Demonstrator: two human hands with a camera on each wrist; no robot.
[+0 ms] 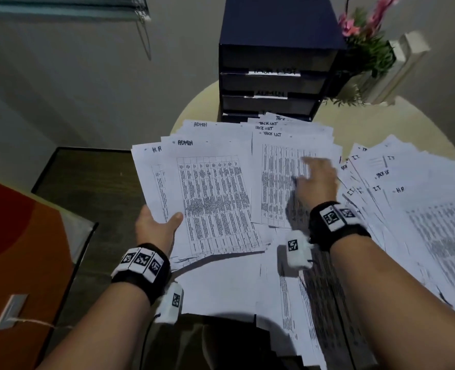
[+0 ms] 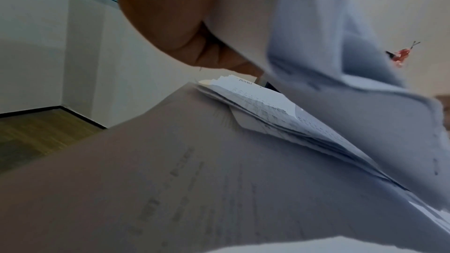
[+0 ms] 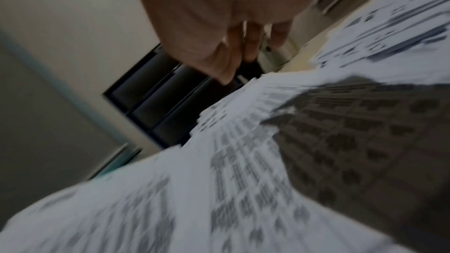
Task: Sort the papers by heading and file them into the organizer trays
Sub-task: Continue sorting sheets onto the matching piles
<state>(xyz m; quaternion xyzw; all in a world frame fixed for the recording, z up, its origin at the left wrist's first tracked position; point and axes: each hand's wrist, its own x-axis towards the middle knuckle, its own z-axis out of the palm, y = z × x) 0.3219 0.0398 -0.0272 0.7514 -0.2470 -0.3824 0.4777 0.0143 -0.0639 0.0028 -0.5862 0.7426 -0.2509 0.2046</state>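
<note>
On the round table (image 1: 381, 121), papers lay everywhere, and the left hand (image 1: 157, 225) had a fanned bundle of sheets (image 1: 210, 198) lifted off the spread, thumb pressed on top near the lower left corner and the fingers hidden underneath. That bundle showed an ADMIN heading on top and an H.R sheet peeking out at its left edge. From the left wrist view, the thumb (image 2: 165, 16) clamped the bundle against the hand, with more papers loose below.

Over to the right hand (image 1: 315, 180): it hung low over the TASK LIST pile (image 1: 282, 166), fingers loosely extended and blurred, holding nothing; whether the fingertips touched the paper could not be told. The right wrist view was smeared, showing fingers (image 3: 250, 45) pointing towards the dark organizer (image 3: 155, 103).

That organizer (image 1: 277, 76) stood at the far edge of the table, trays stacked, labels partly legible. Mixed papers (image 1: 407, 196) headed I.T, H.R and TASK LIST fanned out to the right. A pink-flowered plant (image 1: 367, 41) stood beside the organizer.
</note>
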